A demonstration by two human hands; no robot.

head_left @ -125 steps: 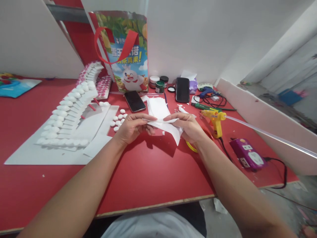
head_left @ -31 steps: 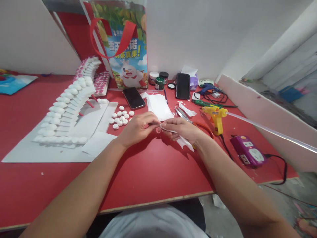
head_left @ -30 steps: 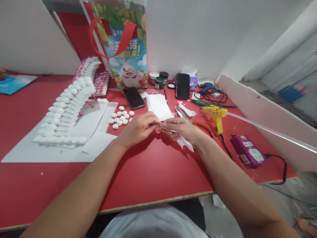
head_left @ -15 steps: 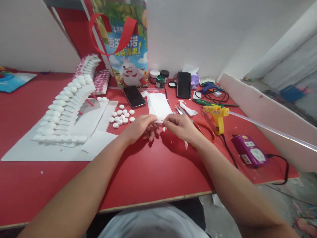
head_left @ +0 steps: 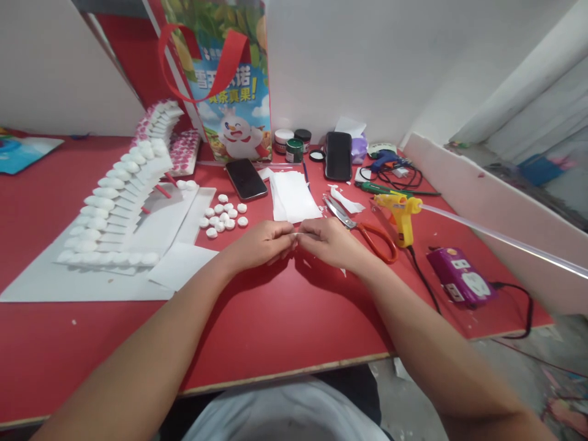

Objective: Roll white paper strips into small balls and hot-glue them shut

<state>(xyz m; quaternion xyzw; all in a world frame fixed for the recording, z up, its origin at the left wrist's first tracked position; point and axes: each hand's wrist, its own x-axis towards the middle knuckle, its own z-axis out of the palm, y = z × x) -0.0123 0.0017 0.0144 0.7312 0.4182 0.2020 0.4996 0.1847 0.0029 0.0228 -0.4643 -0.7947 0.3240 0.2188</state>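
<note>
My left hand (head_left: 264,244) and my right hand (head_left: 331,242) meet over the near middle of the red table. Both are closed, fingertips together, on a thin white strip of paper (head_left: 297,234), mostly hidden by the fingers. Just beyond them lies a stack of white paper sheets (head_left: 294,197). Scissors with orange handles (head_left: 377,244) rest beside my right hand. Several small round white pieces (head_left: 223,218) are grouped on the table beyond my left forearm.
A curved white model (head_left: 114,202) stands on a board at left. Behind are a printed bag (head_left: 234,92), a phone (head_left: 246,179), paint jars (head_left: 294,149) and a black case (head_left: 338,156). At right are a yellow glue gun (head_left: 400,214) and a purple power box (head_left: 462,277).
Both hands have drawn slightly nearer to me and closer together. Less of the white strip shows between the fingers. More of the paper stack and scissors is uncovered.
</note>
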